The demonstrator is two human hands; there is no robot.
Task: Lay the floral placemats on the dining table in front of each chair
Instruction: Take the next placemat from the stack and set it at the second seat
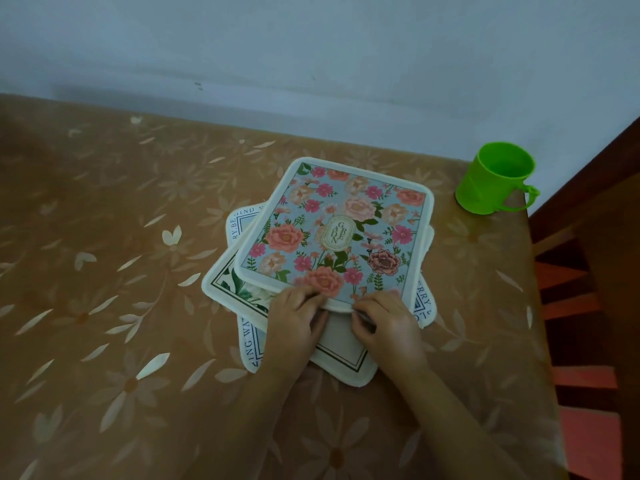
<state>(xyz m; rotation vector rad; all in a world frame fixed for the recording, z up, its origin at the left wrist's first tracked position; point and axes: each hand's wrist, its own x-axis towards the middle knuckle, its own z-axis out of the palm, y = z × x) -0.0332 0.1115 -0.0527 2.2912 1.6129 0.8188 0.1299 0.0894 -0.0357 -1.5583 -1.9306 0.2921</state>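
A stack of placemats lies on the dining table [104, 306], fanned at different angles. The top placemat [343, 226] is blue-grey with pink and peach flowers and a cream border. Beneath it show a cream mat with a green leaf print [235, 282] and mats with lettered borders [346, 355]. My left hand [298, 320] pinches the near edge of the top placemat, thumb on top. My right hand [388, 323] pinches the same edge just to the right. Both hands hide part of that edge.
A green plastic mug [495, 178] stands at the table's far right corner. The table wears a brown cloth with pale flower shapes and meets a white wall [311, 46] at the back. A dark wooden chair with orange slats [588, 323] stands at the right edge.
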